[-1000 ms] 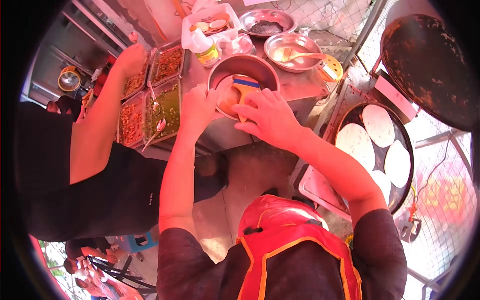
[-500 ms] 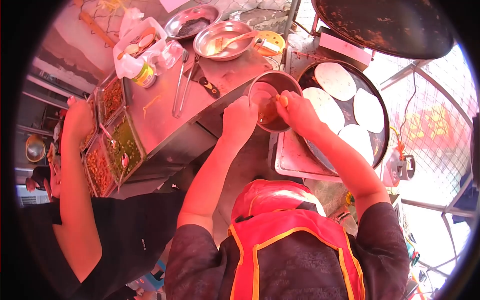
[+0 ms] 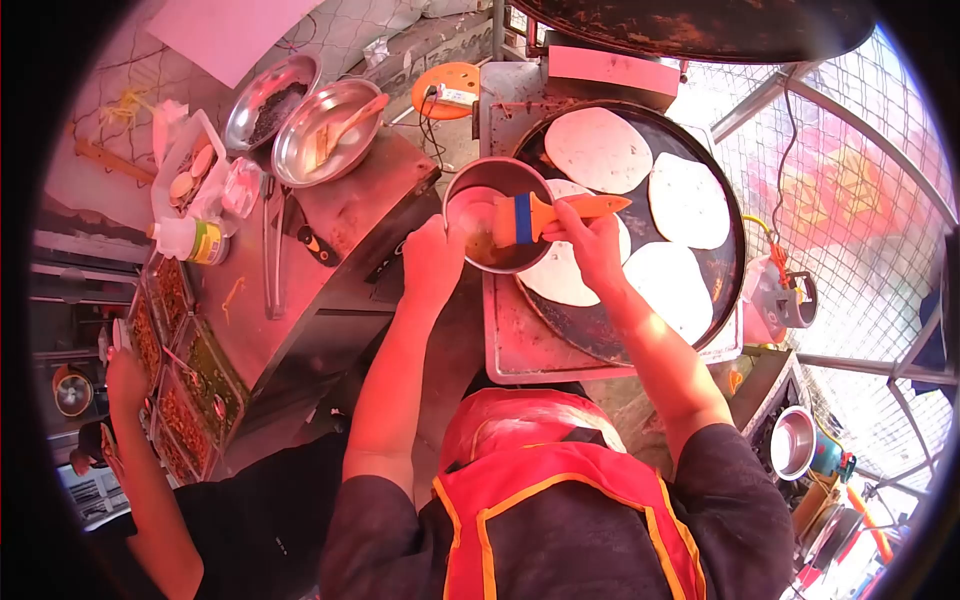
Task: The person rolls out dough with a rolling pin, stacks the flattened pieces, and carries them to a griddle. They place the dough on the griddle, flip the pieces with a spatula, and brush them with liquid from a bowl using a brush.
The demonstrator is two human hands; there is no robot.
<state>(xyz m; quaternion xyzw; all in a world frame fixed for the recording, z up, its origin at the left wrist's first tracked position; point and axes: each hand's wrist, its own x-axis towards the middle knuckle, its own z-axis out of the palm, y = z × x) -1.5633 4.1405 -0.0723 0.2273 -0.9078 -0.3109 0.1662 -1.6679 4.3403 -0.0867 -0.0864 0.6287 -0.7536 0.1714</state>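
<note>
My left hand [image 3: 434, 256] grips the near-left rim of a deep metal pot [image 3: 497, 170], which is tilted and has some brownish liquid in the bottom. In my right hand [image 3: 590, 240] is a wide pastry brush [image 3: 560, 209] with an orange handle and a blue band; its pale bristles hang over the inside of the pot. Both hands are closed. Beyond the pot, a round black griddle [image 3: 610, 335] carries several white flatbreads [image 3: 690, 200]. The pot's far side overlaps the griddle's left edge and partly hides one flatbread.
Left of me, a metal counter [image 3: 300, 260] holds tongs [image 3: 273, 250], a metal bowl [image 3: 325, 130] with a wooden-handled brush, a bottle [image 3: 190, 240] and trays of chopped food [image 3: 205, 370]. A co-worker's arm [image 3: 140, 440] reaches there. The griddle's dark lid [image 3: 700, 25] stands raised behind.
My view has turned to the right. My right hand has lifted the brush, so its handle and band now show above the pot. The co-worker's arm now appears lower and further left.
</note>
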